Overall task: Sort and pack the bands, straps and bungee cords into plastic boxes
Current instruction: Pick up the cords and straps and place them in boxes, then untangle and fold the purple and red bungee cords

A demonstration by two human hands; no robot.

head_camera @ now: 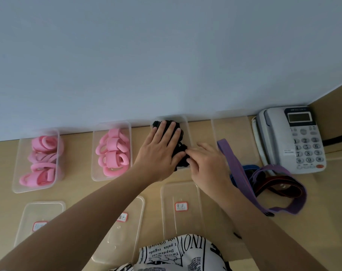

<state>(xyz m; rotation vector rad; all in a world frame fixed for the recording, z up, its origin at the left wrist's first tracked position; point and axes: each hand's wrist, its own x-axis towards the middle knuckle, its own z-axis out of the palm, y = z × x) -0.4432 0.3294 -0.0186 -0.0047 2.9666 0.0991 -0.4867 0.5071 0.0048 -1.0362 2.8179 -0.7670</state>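
Four clear plastic boxes stand in a row along the wall. The far-left box (pixel 16 173) and the second box (pixel 94 153) hold pink bands (pixel 113 151). The third box (pixel 186 122) holds black bands (pixel 179 151). My left hand (pixel 158 151) presses flat on the black bands with straight fingers. My right hand (pixel 207 163) touches the black bands at the box's near right side with its fingertips. The fourth box (pixel 234 133) has a purple strap (pixel 234 163) lying over its edge. Blue and dark red straps (pixel 279 182) lie tangled with it on the table.
Three clear lids with red-edged labels lie near the table's front edge: the left lid (pixel 39 214), the middle lid (pixel 127 231) and the right lid (pixel 179 208). A grey desk telephone (pixel 291 139) sits at the far right. The wall runs close behind the boxes.
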